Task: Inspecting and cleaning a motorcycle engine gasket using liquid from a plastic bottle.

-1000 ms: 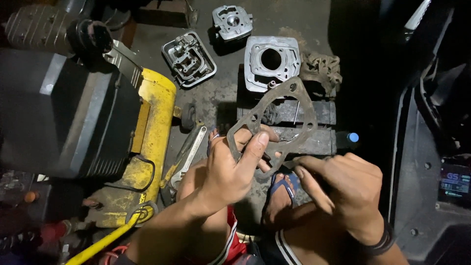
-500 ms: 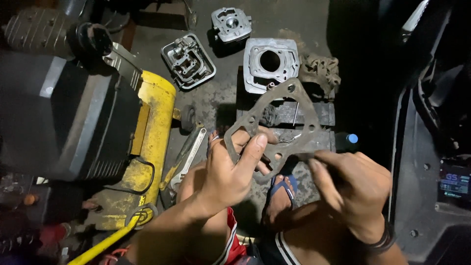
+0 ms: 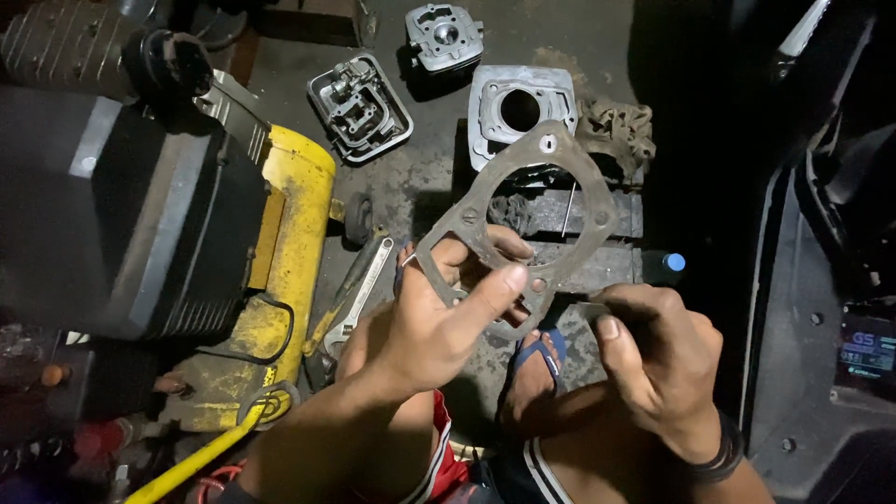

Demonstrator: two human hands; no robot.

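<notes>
On the dark floor (image 3: 411, 187) lie a grey engine cylinder block (image 3: 519, 110), a cylinder head (image 3: 444, 34), a valve cover (image 3: 359, 105) and a crumpled rag (image 3: 618, 131). An adjustable wrench (image 3: 357, 297) lies beside a yellow machine (image 3: 280, 233).

L hand (image 3: 439, 322) holds gasket (image 3: 523, 224), R hand (image 3: 658, 359) alongside

Motorcycle repair workshop: oil-stained concrete floor (image 3: 411, 187) strewn with engine cylinder block (image 3: 518, 107), cylinder head (image 3: 444, 35), valve cover (image 3: 359, 105), adjustable wrench (image 3: 359, 299), yellow compressor tank (image 3: 280, 271).
</notes>
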